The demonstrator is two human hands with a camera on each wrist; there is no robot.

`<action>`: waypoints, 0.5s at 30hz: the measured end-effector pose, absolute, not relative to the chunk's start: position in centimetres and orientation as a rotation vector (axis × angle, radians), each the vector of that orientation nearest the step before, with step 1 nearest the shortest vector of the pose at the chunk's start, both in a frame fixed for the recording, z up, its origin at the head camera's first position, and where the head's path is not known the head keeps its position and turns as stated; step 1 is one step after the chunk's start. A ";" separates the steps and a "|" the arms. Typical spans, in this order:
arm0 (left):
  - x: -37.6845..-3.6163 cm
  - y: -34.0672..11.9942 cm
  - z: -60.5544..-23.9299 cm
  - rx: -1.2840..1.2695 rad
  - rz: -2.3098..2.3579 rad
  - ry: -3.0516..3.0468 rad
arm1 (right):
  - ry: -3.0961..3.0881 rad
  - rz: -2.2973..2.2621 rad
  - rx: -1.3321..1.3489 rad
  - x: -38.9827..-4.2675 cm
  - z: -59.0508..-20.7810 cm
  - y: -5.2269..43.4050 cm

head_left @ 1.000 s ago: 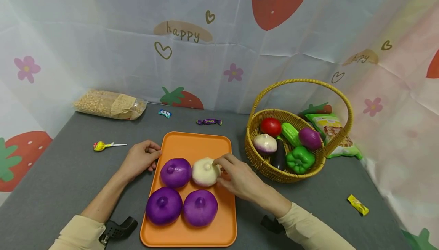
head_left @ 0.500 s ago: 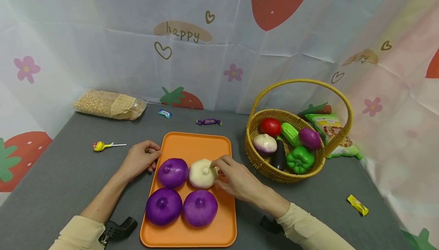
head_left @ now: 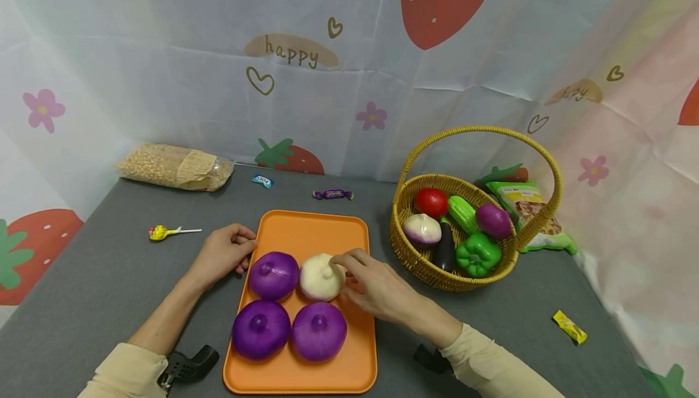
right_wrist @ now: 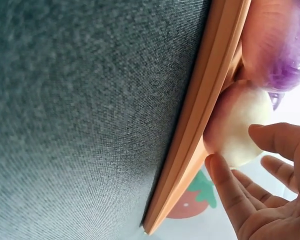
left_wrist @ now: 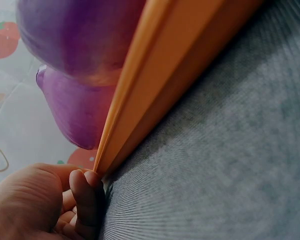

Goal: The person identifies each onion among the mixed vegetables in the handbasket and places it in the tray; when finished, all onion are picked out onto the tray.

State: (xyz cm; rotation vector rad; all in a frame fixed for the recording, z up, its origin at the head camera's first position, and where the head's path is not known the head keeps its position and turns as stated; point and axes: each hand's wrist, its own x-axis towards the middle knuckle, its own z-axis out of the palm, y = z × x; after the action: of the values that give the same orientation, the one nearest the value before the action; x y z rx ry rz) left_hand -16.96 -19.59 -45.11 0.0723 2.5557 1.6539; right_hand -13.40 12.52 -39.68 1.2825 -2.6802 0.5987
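On the orange tray [head_left: 306, 228] sit three purple onions, one at the far left [head_left: 274, 275], one at the near left [head_left: 261, 329] and one at the near right [head_left: 319, 331]. A white turnip [head_left: 317, 279] with a purplish underside stands beside the far onion. My right hand [head_left: 377, 286] is at the turnip's right side, thumb and index fingertips against it, fingers spread and fairly straight in the right wrist view. My left hand [head_left: 226, 252] pinches the tray's left rim between thumb and index finger, as the left wrist view shows.
A wicker basket [head_left: 401, 249] with several vegetables stands right of the tray, a green packet [head_left: 548, 237] behind it. A lollipop [head_left: 159, 232], a bag of grains [head_left: 150, 164] and wrapped candies, blue [head_left: 263, 181], purple [head_left: 333, 194] and yellow [head_left: 570, 326], lie around.
My right hand and the turnip have shifted slightly left and nearer to me. The far-left onion has also slid left. My left hand has stayed at the tray's rim.
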 end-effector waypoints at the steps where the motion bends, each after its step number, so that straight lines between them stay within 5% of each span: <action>1: -17.0 -19.6 -45.1 0.072 1.655 2.555 | -2.678 0.594 1.283 -13.4 -39.7 12.5; 15: -16.9 -19.6 -45.1 0.073 1.654 2.563 | -2.683 0.602 1.300 -13.3 -39.8 12.5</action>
State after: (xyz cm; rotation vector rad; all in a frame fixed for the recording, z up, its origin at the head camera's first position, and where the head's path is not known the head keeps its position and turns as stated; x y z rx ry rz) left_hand -16.92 -19.56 -45.07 0.0729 2.5628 1.6540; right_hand -13.29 12.51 -39.79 1.2999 -2.6830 0.6021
